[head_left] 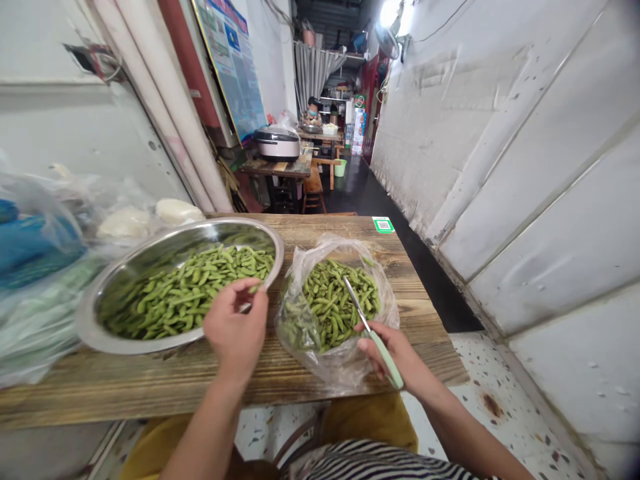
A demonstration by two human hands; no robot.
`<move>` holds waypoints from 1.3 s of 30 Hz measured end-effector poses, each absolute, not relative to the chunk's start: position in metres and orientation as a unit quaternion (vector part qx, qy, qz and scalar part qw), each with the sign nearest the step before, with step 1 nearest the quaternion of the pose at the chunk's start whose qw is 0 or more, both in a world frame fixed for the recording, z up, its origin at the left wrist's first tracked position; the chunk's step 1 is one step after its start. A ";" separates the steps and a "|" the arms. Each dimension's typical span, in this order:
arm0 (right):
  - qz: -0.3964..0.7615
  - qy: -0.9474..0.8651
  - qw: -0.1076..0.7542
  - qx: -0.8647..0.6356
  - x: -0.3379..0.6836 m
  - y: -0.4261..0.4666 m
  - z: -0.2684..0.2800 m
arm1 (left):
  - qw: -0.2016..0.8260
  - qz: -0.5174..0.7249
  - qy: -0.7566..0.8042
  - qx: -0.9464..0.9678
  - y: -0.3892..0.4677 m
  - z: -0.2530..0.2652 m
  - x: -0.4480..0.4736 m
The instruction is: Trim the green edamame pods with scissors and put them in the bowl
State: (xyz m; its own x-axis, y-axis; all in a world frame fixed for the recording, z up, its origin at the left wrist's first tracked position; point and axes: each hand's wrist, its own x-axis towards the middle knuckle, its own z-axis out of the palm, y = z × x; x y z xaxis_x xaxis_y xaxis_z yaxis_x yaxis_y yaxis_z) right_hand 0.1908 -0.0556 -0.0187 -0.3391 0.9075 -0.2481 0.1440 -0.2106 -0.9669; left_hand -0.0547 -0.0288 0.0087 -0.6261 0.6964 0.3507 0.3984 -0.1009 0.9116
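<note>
Striped clothing [380,460] at six o'clock; left hand [236,328] pinching a pod [255,289] at the four o'clock edge of the bowl [131,345]; right hand [393,348] curled round a green-handled tool [384,355], aimed eleven o'clock over the bag [330,377].

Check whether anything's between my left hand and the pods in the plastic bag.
Yes, the left side of the clear plastic bag stands between your left hand and the pods. Its mouth is open from above, where the blade of the green-handled tool in your right hand covers some pods from view.
</note>
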 end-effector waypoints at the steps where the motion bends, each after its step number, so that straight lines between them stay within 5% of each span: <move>1: 0.605 -0.546 0.321 -0.483 0.193 -0.054 -0.019 | 0.043 0.563 0.683 0.464 -0.025 0.015 -0.062; 4: 0.599 -0.552 0.324 -0.481 0.198 -0.053 -0.020 | -0.063 0.464 0.683 0.560 -0.019 0.024 -0.055; 11: 0.601 -0.551 0.303 -0.493 0.198 -0.057 -0.020 | 0.219 0.457 0.553 0.661 -0.006 -0.014 0.008; 20: 0.627 -0.563 0.268 -0.467 0.205 -0.057 -0.034 | 0.379 0.405 0.564 0.612 0.002 -0.015 -0.005; 39: 0.578 -0.613 0.270 -0.467 0.195 -0.055 -0.020 | 0.475 0.426 0.533 0.556 -0.008 -0.013 0.000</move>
